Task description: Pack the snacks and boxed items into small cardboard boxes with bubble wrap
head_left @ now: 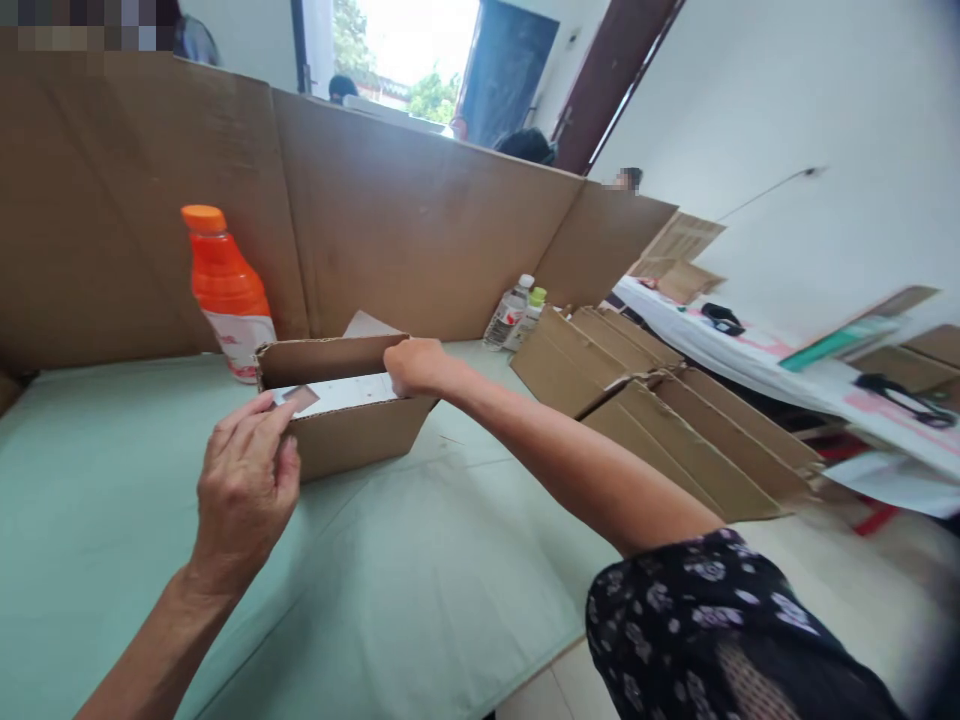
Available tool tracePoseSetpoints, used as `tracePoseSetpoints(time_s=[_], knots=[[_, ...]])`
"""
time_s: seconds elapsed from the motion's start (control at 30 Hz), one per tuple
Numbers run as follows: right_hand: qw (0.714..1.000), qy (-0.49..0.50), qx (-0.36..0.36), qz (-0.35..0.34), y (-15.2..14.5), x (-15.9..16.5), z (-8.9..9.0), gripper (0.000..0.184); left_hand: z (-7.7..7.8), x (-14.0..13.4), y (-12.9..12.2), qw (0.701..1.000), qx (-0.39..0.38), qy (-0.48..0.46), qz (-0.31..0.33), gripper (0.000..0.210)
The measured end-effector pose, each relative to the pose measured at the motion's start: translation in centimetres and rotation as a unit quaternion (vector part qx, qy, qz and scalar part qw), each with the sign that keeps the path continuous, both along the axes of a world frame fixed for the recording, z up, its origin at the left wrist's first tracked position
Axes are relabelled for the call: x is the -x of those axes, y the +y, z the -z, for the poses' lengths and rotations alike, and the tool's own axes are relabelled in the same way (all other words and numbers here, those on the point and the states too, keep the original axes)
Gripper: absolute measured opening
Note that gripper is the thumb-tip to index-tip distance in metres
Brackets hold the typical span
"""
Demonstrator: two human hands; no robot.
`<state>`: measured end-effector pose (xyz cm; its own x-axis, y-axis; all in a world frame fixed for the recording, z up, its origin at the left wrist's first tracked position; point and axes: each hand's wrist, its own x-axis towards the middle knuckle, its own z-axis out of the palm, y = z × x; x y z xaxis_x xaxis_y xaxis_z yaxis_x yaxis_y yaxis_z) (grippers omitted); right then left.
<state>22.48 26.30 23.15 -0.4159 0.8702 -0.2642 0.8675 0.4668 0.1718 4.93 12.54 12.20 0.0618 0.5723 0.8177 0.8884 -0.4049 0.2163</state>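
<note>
Both hands at an uncovered cardboard box, white piece inside

The cardboard box [358,440] stands between the two hands, on the pale green cloth [390,590]. Judging by how things lie, the filling is well along: the white piece [349,389] sits between the box's long walls, just below the rim. What is left, as far as can be seen, is the top, which nothing covers. Whether the white piece is a card or an inner carton cannot be told.

The left hand [247,475] comes up from the lower left, its back towards the view. Its fingers lie close together, stretched towards the near left corner of the box and the left end of the white piece, with the thumb apart on the outer side. I cannot tell whether it grips or only steadies.

The right hand [414,366] is curled narrow at the right end of the box, knuckles up; its fingertips are hidden, so what it pinches cannot be told. Its forearm slants in from the lower right, out of a dark flowered sleeve [697,620].

Beyond the left hand stands an orange bottle [231,285]. Beyond and to the right of the right hand are a clear bottle [507,318] and larger boxes [667,440].
</note>
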Motion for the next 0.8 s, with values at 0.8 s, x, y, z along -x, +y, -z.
tracePoseSetpoints(time_s=[0.8], knots=[[0.838,0.526,-0.072,0.125,-9.1,-7.9,12.5,0.028,6.3,-1.9,-1.1,0.785,0.24,-0.569,0.062,0.054]])
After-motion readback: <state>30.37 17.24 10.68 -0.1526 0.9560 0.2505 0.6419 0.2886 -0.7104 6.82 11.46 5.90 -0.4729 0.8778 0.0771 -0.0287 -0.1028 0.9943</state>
